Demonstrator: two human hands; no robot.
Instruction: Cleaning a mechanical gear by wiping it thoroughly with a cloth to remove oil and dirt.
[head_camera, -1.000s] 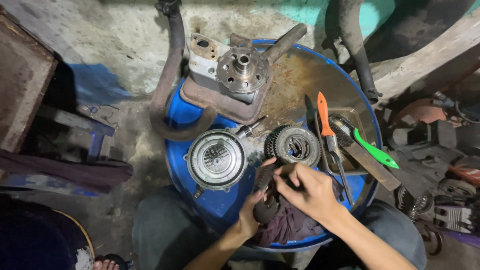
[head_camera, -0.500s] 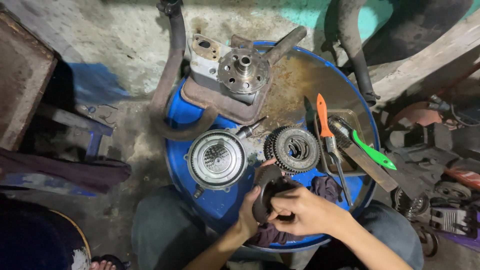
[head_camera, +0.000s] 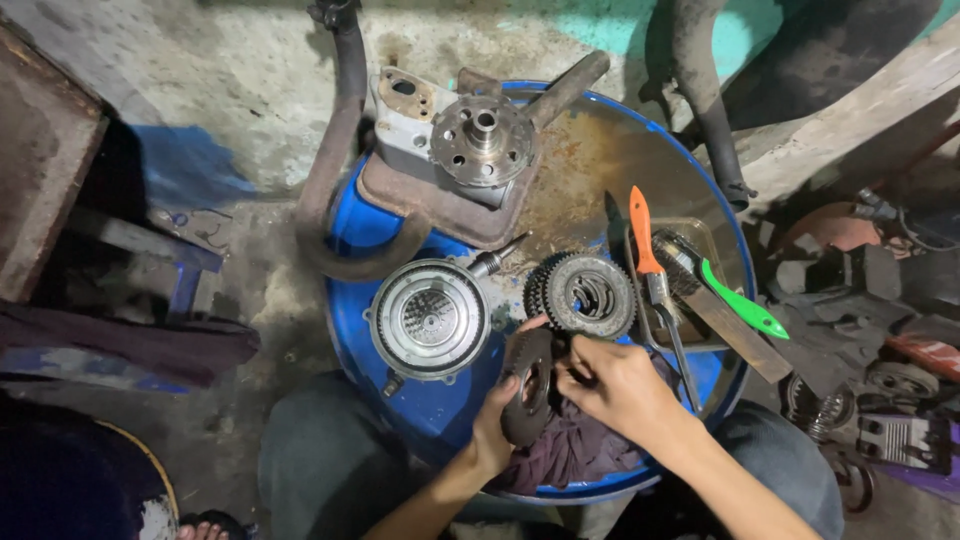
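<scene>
Dark friction disc (head_camera: 527, 385) held just below the toothed clutch stack (head_camera: 588, 295) — left hand (head_camera: 497, 425) clasped on its lower rim, right hand (head_camera: 618, 385) pinching the inner edge. Judged stiff, thin, greasy — best gripped by the rim.

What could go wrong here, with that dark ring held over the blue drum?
The dark ring is pinched between the left hand and right hand above a cloth; it might slip. The toothed stack sits close by and could be knocked.
</scene>
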